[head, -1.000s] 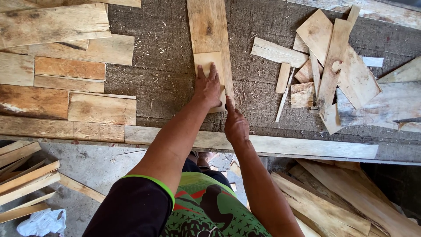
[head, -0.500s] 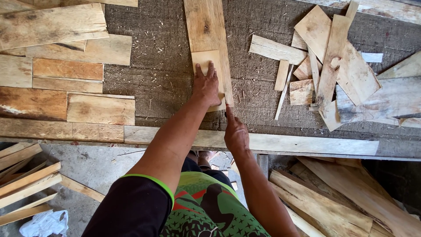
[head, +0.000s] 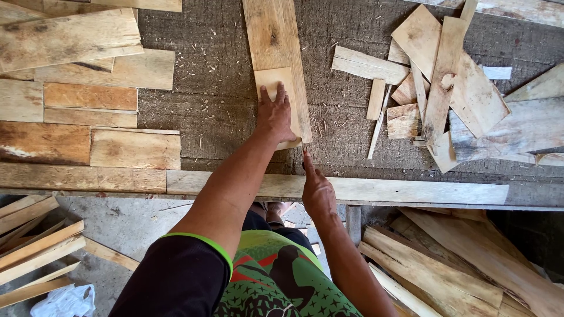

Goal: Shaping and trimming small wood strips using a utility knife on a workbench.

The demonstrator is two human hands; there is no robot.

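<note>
The left hand (head: 275, 114) lies flat and open, palm down, on a small pale wood piece (head: 281, 94) atop a long plank (head: 273, 35) mid-counter (head: 217, 88). The right hand (head: 317, 191), holding nothing, points one finger at the piece's near corner, by the counter's front edge. Wood offcuts (head: 440, 76) lie right.

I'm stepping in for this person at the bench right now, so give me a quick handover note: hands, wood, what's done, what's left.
Left hand: flat on the small wood piece, pressing it onto the long board.
Right hand: empty, at the bench-edge plank, forefinger pointing at the small piece's near corner.
Done: small piece laid on the board.
Left: offcut pile lies loose on the right; stacked boards on the left.
</note>
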